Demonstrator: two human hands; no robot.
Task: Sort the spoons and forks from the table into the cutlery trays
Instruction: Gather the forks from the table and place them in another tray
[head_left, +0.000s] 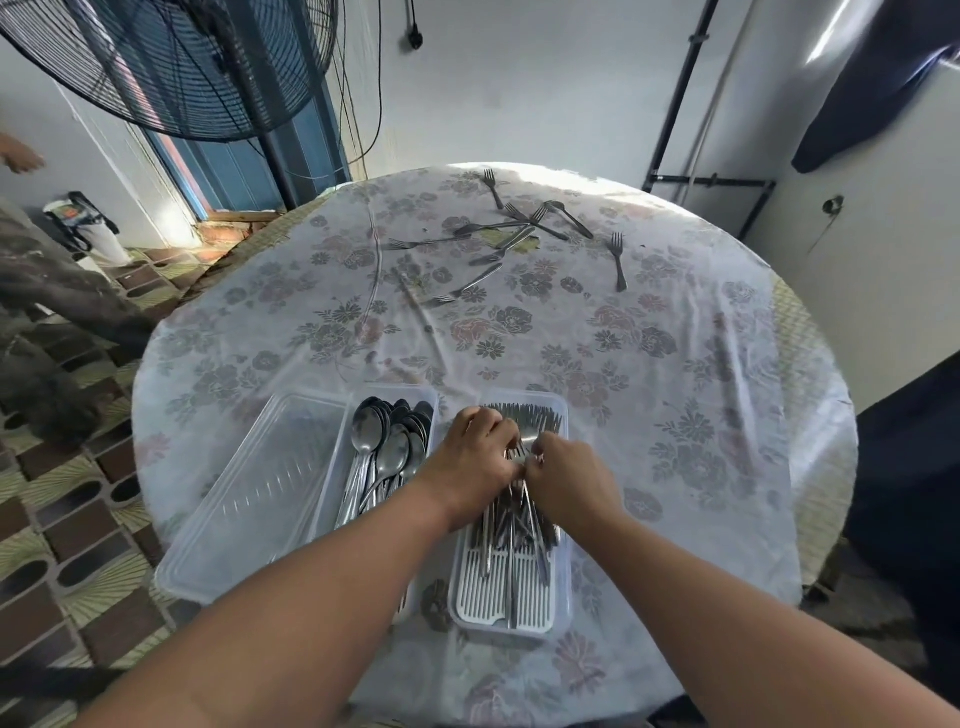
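1. At the desk's (675, 364) near left edge we see one clear lid or tray (260, 493), tilted, leaning on the spoon tray (421, 400), with nothing in it.
2. Just right of it, the spoon tray holds a heap of spoons (387, 441), bowls toward the far edge; they overlap too much for us to count.
3. Our left hand (475, 460) reaches over the near-centre fork tray (563, 597), its fingers curled down onto the forks (524, 415); whether it actually grips one we cannot tell.
4. Touching it, our right hand (569, 480) pinches the fork handles (511, 551) with curled fingers.
5. The fork tray is one white slotted tray, beside the spoon tray; the forks in it lie with tines toward the far edge, too many and too bunched to count.
6. Well apart, near the far edge, loose cutlery (511, 234) lies scattered on the flowered cloth: we count about nine or ten pieces, mostly forks, some crossing.
7. One fork (618, 260) lies alone to the far right of that group.
8. Off the desk to the left stands one large fan (171, 67).
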